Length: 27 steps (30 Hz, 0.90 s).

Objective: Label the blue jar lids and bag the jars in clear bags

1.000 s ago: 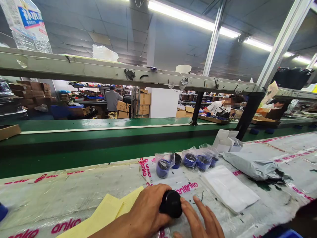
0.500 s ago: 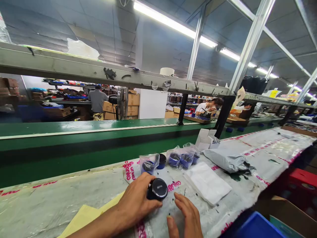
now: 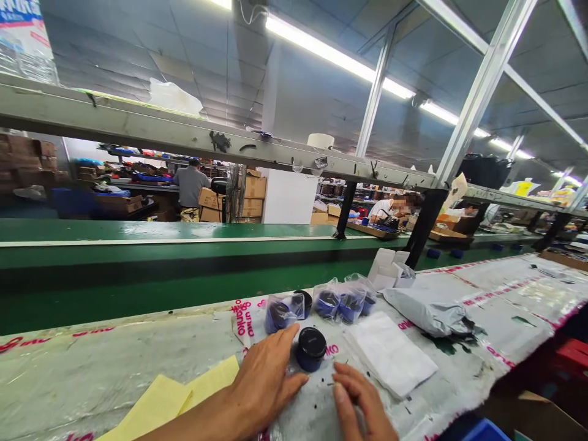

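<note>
A round black-topped, dark blue object (image 3: 311, 349) stands upright on the plastic-covered bench (image 3: 184, 349). Beside its left side, my left hand (image 3: 264, 376) is open, thumb and fingers apart, with nothing held. On the right, my right hand (image 3: 361, 401) hovers near the bench with its fingers apart and nothing in them. Behind the object lie several blue round pieces in clear bags (image 3: 350, 305) and another bagged one (image 3: 278, 313), with a black-topped piece next to it. To the right lies a stack of thin white bags (image 3: 390, 352).
Yellow paper sheets (image 3: 160, 401) lie by my left forearm. Farther right are a grey plastic bag (image 3: 427, 311) and an open white box (image 3: 386, 268). A green conveyor (image 3: 138, 269) runs behind the bench beneath a shelf. A blue bin (image 3: 484, 430) sits low at right.
My left hand has let go of the black-topped object, which now stands on the bench. The view has shifted slightly, and my right hand has stayed near the object.
</note>
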Tool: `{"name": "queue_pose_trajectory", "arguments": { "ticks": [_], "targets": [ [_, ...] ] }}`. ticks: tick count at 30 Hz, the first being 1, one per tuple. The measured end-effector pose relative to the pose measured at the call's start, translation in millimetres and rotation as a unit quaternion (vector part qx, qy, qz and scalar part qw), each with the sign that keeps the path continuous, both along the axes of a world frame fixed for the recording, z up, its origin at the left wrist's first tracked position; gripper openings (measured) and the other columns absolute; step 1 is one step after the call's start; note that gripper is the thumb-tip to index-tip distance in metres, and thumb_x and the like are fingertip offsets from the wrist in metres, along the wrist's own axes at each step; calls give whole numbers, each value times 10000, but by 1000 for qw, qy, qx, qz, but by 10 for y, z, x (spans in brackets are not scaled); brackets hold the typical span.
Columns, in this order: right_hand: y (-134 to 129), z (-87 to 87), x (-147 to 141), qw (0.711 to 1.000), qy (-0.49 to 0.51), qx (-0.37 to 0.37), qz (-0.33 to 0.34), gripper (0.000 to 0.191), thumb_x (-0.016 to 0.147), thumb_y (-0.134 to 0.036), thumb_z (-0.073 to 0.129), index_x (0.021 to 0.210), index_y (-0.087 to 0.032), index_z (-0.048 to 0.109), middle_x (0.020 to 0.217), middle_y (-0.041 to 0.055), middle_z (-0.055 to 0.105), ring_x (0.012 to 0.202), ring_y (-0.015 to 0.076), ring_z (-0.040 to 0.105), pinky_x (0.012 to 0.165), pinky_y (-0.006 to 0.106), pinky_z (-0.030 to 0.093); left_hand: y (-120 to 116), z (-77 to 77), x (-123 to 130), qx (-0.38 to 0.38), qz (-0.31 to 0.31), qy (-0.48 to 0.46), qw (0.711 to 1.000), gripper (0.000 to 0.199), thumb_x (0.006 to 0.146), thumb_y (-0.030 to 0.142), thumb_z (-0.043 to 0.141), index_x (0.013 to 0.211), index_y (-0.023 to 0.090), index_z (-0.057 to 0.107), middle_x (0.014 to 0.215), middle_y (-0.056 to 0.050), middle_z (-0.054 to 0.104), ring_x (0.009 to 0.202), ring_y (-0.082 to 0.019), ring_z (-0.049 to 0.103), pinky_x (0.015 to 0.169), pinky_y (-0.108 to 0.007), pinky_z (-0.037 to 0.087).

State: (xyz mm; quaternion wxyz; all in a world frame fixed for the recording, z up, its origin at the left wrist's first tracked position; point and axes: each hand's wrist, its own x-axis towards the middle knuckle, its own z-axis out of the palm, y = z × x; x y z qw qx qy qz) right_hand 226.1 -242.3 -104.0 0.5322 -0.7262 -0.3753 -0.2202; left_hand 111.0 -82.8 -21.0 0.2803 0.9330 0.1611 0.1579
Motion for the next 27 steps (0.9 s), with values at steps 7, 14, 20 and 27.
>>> {"name": "queue_pose_trajectory", "arguments": {
  "ticks": [7,14,20,27],
  "targets": [
    [-152,300,859,917,-228,-287,-157,468,1009,-394,354,1032,-125,737,1167,200,684,996,382,636,733,501,563,156,-12,-475,45,-31,-21,998,377,838,209,652,1204,257,574,1289,-50,645,1145,-263,639,996,-434,523],
    [-173,241,950,909,-124,-373,-138,469,986,-341,276,994,-208,726,1119,115,713,981,324,666,735,436,538,194,-13,-648,36,-48,-11,998,249,845,191,628,1086,246,601,1099,-34,664,997,-245,641,892,-398,522],
    [-229,475,1143,919,218,-318,-86,522,770,-708,460,916,-276,716,867,59,755,853,314,686,757,416,483,145,-29,-581,9,-63,-23,998,321,813,193,681,1115,275,613,1137,-5,670,1011,-229,642,895,-370,501],
    [-307,600,1240,932,304,-196,-11,695,629,-763,561,974,-196,768,1025,85,774,1005,341,658,921,399,452,-13,100,-448,-6,-76,-29,997,297,805,174,703,1090,238,648,1142,-17,697,1058,-234,655,931,-337,488]
  ]
}}
